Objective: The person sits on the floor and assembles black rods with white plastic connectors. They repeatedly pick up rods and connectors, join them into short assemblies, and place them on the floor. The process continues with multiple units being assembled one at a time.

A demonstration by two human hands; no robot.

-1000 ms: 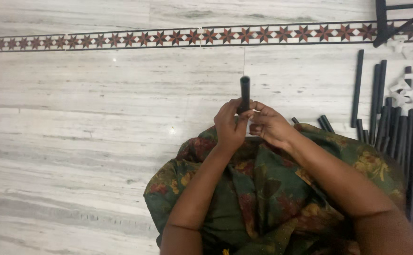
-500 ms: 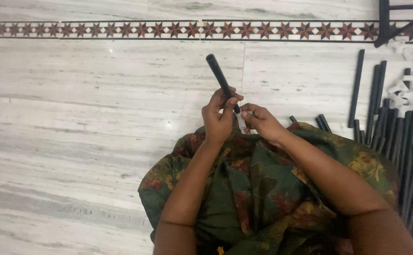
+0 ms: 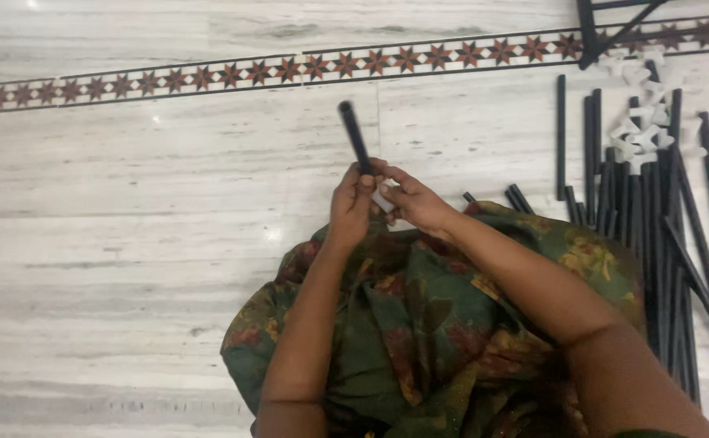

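While both hands' fingers grasp it, black tube (image 3: 354, 136) points away (tilted left).

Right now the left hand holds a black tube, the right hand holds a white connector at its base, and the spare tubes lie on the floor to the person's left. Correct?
Not quite. In the head view the spare tubes lie to the person's right. The left hand does hold the black tube, and the right hand the white connector.
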